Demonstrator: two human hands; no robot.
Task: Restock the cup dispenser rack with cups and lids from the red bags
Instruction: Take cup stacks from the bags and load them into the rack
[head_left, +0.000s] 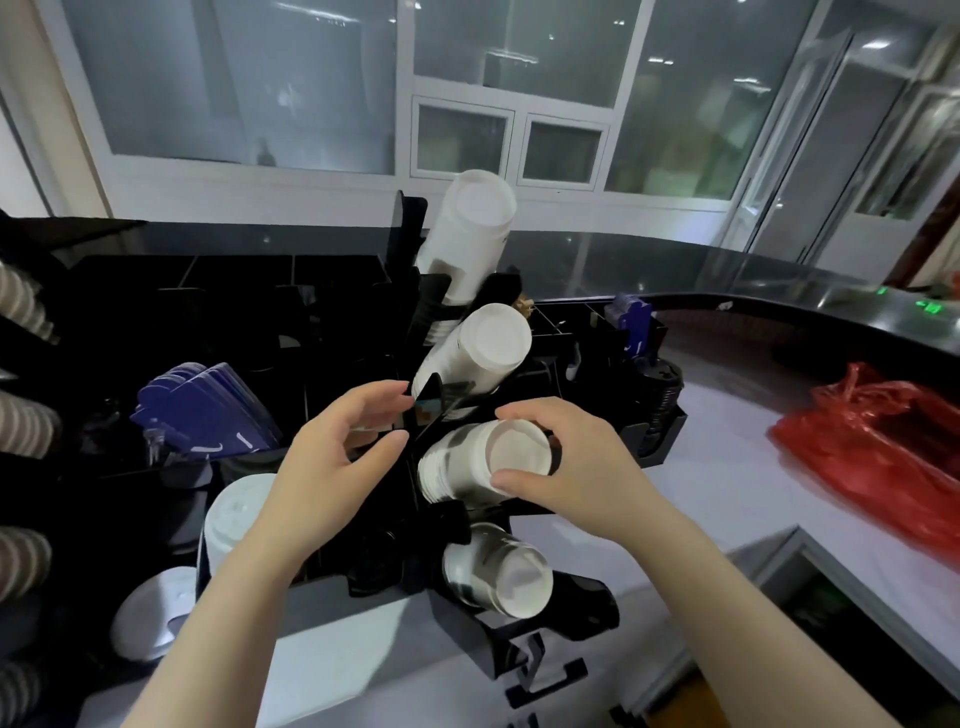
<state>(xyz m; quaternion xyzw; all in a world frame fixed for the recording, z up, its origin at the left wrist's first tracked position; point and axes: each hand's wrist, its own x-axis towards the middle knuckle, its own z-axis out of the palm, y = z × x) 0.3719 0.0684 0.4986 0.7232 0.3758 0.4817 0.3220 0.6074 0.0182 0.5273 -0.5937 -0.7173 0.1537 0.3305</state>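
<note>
— White paper cups, how many stacks sit in the black dispenser rack (587, 603)?

— Four, one above another down the middle of the frame, bases pointing toward the camera: the top stack (470, 228), a second stack (480, 348), a third stack (480, 460) and the lowest stack (501, 569).

— Which one is being handled?

— The third. The right hand (566, 462) has its fingers curled over the upper rim of that stack's base and its thumb pressed under the lower edge, so it grips the stack's end.

— And the other hand?

— The left hand (337, 457) is just left of centre, fingers loosely bent and spread, fingertips at a black divider of the rack beside the second stack. Whether it pinches anything I cannot tell.

— Where are the bags?

— One red plastic bag (878, 441) lies on the pale counter (727, 499) at the right edge, well apart from the rack.

— Anything else?

— A fan of dark blue sleeves (208, 410) at centre left, one white lidded cup (234, 525) lower left with a white lid (150, 618) just below it, and striped cup stacks (21, 431) along the left edge.
</note>
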